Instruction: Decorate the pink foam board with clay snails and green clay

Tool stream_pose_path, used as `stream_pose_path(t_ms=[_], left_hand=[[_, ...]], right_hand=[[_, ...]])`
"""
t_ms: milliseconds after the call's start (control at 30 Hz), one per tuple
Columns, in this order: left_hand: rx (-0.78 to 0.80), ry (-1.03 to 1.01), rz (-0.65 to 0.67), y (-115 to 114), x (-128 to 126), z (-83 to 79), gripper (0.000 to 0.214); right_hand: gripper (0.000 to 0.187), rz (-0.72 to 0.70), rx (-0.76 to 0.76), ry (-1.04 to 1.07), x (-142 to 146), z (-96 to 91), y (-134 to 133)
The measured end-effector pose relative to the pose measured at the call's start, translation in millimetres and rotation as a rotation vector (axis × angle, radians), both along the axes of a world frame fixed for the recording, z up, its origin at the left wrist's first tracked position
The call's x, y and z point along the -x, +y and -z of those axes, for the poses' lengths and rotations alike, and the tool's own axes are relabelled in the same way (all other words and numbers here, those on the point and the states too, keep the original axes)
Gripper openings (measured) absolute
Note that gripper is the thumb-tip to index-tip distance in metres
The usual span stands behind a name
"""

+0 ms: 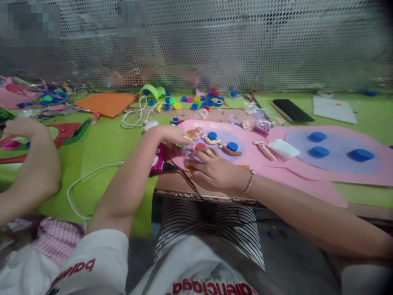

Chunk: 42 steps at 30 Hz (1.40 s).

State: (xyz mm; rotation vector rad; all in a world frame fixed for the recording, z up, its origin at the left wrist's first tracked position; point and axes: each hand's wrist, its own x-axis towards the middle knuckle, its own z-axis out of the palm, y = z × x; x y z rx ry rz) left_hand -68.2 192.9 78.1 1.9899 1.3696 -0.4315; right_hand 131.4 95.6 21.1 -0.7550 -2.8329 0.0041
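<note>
My left hand (172,137) is closed around a pink hot-glue gun (158,159), whose black cord runs down toward my lap. Its tip reaches the pink foam sheet (242,141) with a lilac oval, blue bottle caps (232,146) and orange clay pieces on it. My right hand (211,166) lies flat on the near edge of that sheet, fingers spread, pressing it down; a bracelet is on the wrist.
Another person's arm (30,164) is at the left. A second pink sheet with blue caps (337,153), a black phone (291,110), orange foam (106,102), a white cable (135,116) and several loose coloured caps (199,100) lie on the green table. A mesh screen stands behind.
</note>
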Motion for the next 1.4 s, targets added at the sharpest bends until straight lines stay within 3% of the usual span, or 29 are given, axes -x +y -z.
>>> stream_pose_path(t_ms=[200,500,900,1067,1400], left_hand=[[0.061,-0.046,-0.033,-0.7,-0.7,1.5,0.07],[0.032,-0.015,-0.026,0.5,-0.9,1.3,0.072],[0.027,-0.014,0.002,-4.0,-2.3,-4.1,0.067],[0.023,-0.008,0.001,-6.6,-2.8,-5.5,0.07],[0.087,-0.066,-0.042,-5.0,-1.6,-1.7,0.065]], right_hand=[[0.051,-0.03,0.018,0.008,-0.6,-0.5,1.1],[0.05,-0.039,0.034,-0.005,0.4,-3.5,0.2],[0.052,-0.008,0.22,0.039,-3.1,-4.3,4.6],[0.051,0.062,0.162,0.064,-3.6,-3.5,4.8],[0.046,0.022,0.106,0.01,-0.7,-1.9,3.3]])
